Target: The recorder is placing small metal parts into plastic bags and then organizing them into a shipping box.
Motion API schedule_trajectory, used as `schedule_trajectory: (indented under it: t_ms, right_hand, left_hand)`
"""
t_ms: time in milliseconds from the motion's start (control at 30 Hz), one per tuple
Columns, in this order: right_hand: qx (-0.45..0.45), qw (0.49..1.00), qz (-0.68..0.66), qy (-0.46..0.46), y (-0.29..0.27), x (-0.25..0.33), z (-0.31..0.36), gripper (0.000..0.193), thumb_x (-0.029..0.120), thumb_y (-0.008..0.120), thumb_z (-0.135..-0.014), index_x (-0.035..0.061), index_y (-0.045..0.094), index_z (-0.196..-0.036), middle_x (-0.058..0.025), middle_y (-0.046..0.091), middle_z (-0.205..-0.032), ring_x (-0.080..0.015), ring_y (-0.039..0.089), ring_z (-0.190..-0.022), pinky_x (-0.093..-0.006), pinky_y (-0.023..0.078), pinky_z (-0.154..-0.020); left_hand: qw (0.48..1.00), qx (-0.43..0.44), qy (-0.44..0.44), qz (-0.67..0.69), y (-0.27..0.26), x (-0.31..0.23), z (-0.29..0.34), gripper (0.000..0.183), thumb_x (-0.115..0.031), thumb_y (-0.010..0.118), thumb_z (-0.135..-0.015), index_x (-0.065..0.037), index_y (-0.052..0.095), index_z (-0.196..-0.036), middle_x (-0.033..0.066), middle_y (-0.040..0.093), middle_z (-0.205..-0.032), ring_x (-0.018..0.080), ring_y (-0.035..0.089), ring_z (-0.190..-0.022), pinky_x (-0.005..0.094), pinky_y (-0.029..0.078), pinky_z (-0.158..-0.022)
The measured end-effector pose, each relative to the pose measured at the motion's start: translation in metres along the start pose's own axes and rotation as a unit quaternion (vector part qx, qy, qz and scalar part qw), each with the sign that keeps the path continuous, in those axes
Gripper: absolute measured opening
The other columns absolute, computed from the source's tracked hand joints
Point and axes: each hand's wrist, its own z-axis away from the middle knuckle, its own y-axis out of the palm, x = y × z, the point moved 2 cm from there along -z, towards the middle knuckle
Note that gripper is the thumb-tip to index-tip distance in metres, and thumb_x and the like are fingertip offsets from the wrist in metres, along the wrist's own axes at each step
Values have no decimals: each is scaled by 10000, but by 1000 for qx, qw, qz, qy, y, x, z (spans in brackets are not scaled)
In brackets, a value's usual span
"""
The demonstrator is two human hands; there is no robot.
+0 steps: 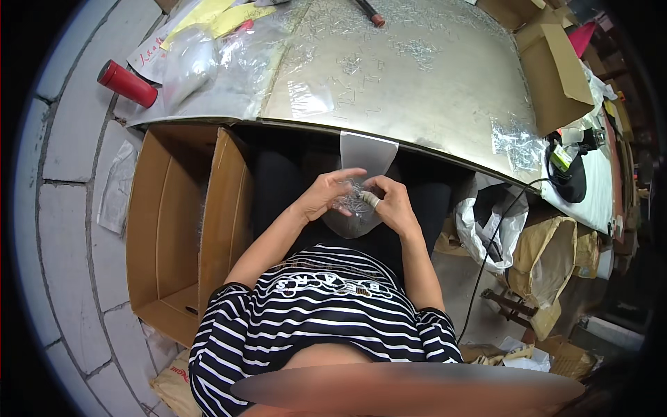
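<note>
Over the person's lap, just below the near edge of the metal-topped surface (451,104), a tangle of thin silvery pieces (356,201) sits between the two hands, above a clear plastic pouch (347,228). The left hand (325,197) has its fingers spread around the tangle; the right hand (390,207), with wrapped fingers, curls in toward it. Whether either grip is closed on any piece cannot be told. The handling seems midway: this batch looks unsorted, and loose clusters (415,51) plus a denser heap (515,144) remain on the surface, apparently undealt with.
</note>
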Motion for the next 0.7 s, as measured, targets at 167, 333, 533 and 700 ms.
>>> schedule_trajectory:
  t_ms: [167,333,533,700]
  right_hand:
    - [-36,994,-51,-87,-9,27,-5,272,68,715,-780,3,653,-1036,-56,655,-845,-155,606,-734,-292,499,-702]
    - [-29,999,-16,-18,1,12,-21,139,1,681,-760,-24,676,-897,-111,669,-825,-209,641,-768,-315,508,-735]
    - [-126,973,-162,-101,-93,28,-28,75,44,693,-790,-15,672,-750,-44,663,-743,-99,590,-686,-244,455,-616]
    - [-257,947,135,-137,-108,-2,-62,109,107,690,-801,12,641,-819,-162,629,-774,-298,616,-689,-352,477,-646]
  left_hand:
    - [997,-28,14,-75,-23,9,-4,408,12,698,-802,24,593,-1195,106,676,-1008,146,674,-804,276,589,-726]
    - [989,-61,55,-123,-15,7,-7,252,-48,677,-848,32,647,-1086,72,689,-929,123,658,-787,250,560,-674]
    - [955,-126,226,-146,-2,-42,-5,209,-110,574,-940,35,637,-1075,127,686,-972,194,678,-830,294,566,-723]
    - [602,-323,373,-628,-6,-102,-26,449,-196,517,-969,32,446,-1350,220,517,-1335,325,502,-1246,405,399,-1028]
